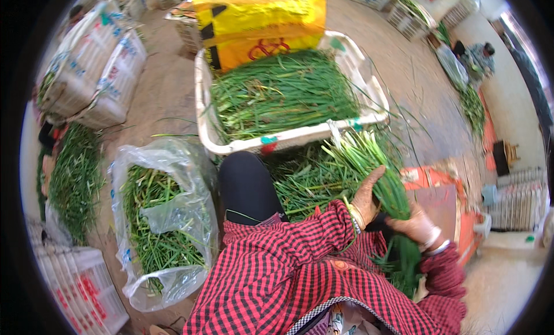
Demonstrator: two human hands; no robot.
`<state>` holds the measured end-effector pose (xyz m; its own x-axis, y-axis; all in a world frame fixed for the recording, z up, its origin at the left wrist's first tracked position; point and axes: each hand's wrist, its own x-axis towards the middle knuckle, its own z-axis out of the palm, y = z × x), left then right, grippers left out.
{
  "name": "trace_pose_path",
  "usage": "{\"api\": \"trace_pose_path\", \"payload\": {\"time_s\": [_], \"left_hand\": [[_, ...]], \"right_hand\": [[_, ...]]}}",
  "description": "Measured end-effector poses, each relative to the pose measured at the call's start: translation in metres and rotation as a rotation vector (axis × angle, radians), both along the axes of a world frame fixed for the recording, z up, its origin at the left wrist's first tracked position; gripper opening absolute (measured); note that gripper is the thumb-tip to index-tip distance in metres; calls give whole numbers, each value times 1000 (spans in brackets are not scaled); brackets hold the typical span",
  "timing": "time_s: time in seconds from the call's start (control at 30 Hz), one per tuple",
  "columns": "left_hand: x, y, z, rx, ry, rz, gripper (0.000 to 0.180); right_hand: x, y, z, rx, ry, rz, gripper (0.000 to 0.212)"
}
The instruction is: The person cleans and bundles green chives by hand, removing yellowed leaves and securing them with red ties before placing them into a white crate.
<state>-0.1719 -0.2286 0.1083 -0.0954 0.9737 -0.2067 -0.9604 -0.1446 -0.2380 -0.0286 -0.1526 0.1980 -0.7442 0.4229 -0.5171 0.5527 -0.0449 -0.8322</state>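
Note:
A thick bunch of green chives (388, 182) slants in front of me, its pale stem ends pointing up and away. My left hand (366, 199) is closed on the near side of the bunch. Round its lower, leafy part my right hand (414, 225) is wrapped, with a white band at the wrist. Under and behind the bunch lies a heap of loose chives (314, 188). More green leaves (403, 266) hang below my right hand, and I cannot tell whether they belong to the held bunch.
Ahead, a white plastic basket (291, 137) holds layered chives and a yellow bag (262, 26). A clear plastic bag (167, 156) of greens stands left of my knee (249, 182). White crates (86, 289) are at the left. Another person (478, 61) sits at the far right.

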Motion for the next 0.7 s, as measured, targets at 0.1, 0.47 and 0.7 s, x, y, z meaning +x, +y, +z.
{"api": "trace_pose_path", "payload": {"time_s": [0.1, 0.47, 0.7], "left_hand": [[33, 7, 0, 151, 159, -164, 52], [41, 19, -107, -33, -36, -350, 78], [29, 46, -81, 315, -258, -278, 79]], "right_hand": [[18, 37, 53, 170, -278, 98, 71], [-156, 59, -51, 463, -1310, 928, 138], [-171, 87, -31, 639, -1327, 1114, 55]]}}
